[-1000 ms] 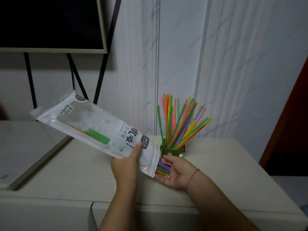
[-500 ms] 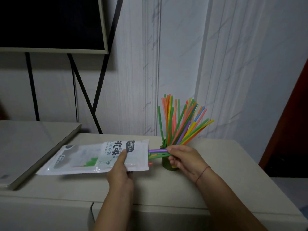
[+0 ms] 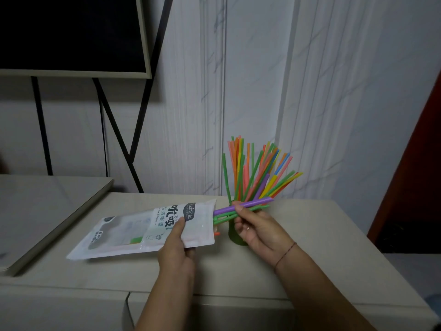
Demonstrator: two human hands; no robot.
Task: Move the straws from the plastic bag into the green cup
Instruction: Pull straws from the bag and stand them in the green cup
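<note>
The left hand (image 3: 175,244), at lower centre of the frame, pinches the plastic bag (image 3: 143,230) near its open end, thumb on top and fingers beneath. The bag lies almost level above the counter top (image 3: 298,259), its mouth pointing right. The right hand (image 3: 257,229) closes its fingers around a small bundle of straws (image 3: 241,207), one purple and several green, partly drawn out of the mouth. The green cup (image 3: 235,236) stands just behind this hand, at centre frame, already crowded with fanned-out straws (image 3: 260,173). One orange straw tip (image 3: 216,234) shows at the lower corner of the mouth, outside the grip.

Risks, as judged from this position:
- The ungripped orange straw can slide out and drop to the counter top if the bag tilts.
- The bundle or the hand can strike the fan or the cup and tip it; the load leans right.
- A loose grip lets single straws slip from the bundle.
- Insertion into a full cup can jam.
</note>
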